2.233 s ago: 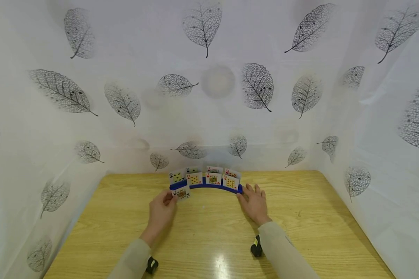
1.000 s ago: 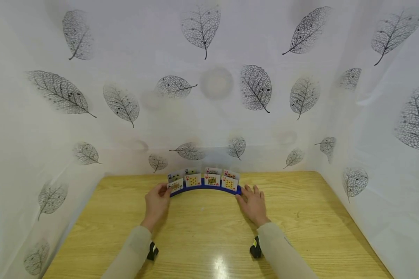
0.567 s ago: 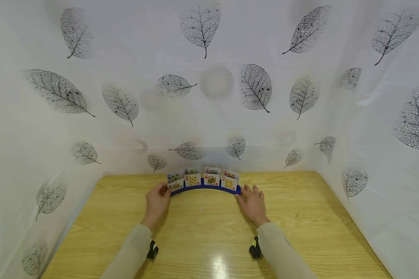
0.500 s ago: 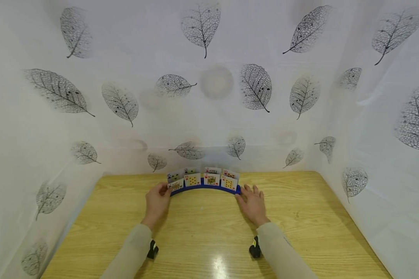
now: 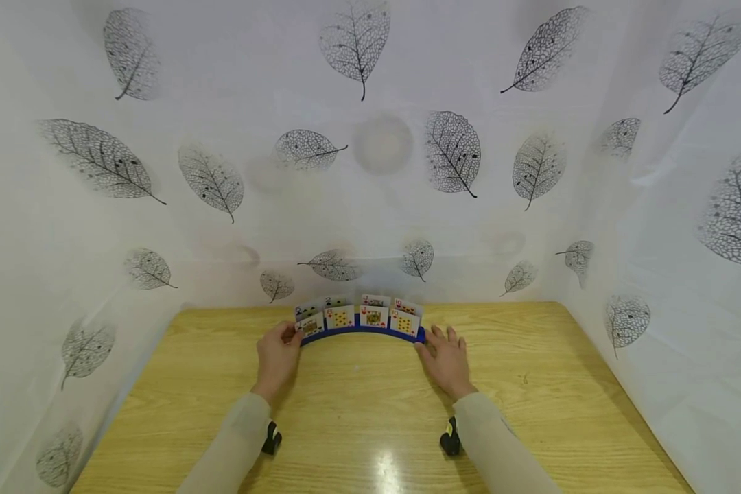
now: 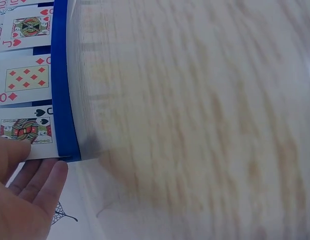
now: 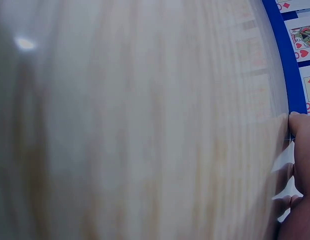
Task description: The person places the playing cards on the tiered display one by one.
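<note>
In the head view a curved blue card holder (image 5: 356, 328) stands near the back of the table, with playing cards upright in two rows. At its left end my left hand (image 5: 278, 357) pinches a face card of spades (image 6: 25, 127) by its outer edge, the thumb over its face. That card sits in the front row, its lower edge at the blue rim (image 6: 62, 80). Beside it stand the eight of diamonds (image 5: 340, 318), the jack of hearts (image 5: 373, 317) and the ten of diamonds (image 5: 404, 322). My right hand (image 5: 447, 360) touches the holder's right end, fingers spread and relaxed.
More cards, among them a spade card (image 5: 305, 311) and a red ten (image 5: 408, 307), fill the back row. The light wood table (image 5: 358, 405) runs towards me. A white leaf-print cloth (image 5: 383, 219) closes off the back and both sides.
The left hand has carried the spade face card from in front of the holder back and left into its front row at the left end. The right hand has stayed at the right end.
</note>
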Tool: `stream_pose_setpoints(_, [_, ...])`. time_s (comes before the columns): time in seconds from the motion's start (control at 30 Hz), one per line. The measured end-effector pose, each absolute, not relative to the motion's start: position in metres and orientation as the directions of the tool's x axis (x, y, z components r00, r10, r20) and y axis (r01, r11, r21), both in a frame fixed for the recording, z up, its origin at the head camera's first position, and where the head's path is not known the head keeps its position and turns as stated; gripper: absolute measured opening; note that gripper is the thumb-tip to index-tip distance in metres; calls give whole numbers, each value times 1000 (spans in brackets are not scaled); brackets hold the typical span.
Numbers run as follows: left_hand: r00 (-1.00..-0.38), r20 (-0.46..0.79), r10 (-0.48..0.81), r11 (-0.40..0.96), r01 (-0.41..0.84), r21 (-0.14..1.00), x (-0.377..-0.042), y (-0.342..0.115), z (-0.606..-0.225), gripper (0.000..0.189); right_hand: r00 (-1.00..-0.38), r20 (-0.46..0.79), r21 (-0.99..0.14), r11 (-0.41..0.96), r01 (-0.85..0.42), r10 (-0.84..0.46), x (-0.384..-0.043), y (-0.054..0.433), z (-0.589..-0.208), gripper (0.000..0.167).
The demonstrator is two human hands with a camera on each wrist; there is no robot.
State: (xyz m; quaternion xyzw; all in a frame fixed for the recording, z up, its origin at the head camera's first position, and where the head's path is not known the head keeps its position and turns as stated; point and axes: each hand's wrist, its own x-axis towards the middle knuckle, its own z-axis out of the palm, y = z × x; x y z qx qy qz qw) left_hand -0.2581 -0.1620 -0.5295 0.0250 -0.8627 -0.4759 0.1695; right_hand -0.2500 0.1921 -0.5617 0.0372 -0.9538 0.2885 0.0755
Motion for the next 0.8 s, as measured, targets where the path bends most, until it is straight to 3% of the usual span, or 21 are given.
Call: stream_pose_setpoints(0.8, [-925, 279, -259, 567, 89, 819, -254, -165, -528, 17, -987, 149, -541, 832, -125, -52, -253, 187, -560, 56])
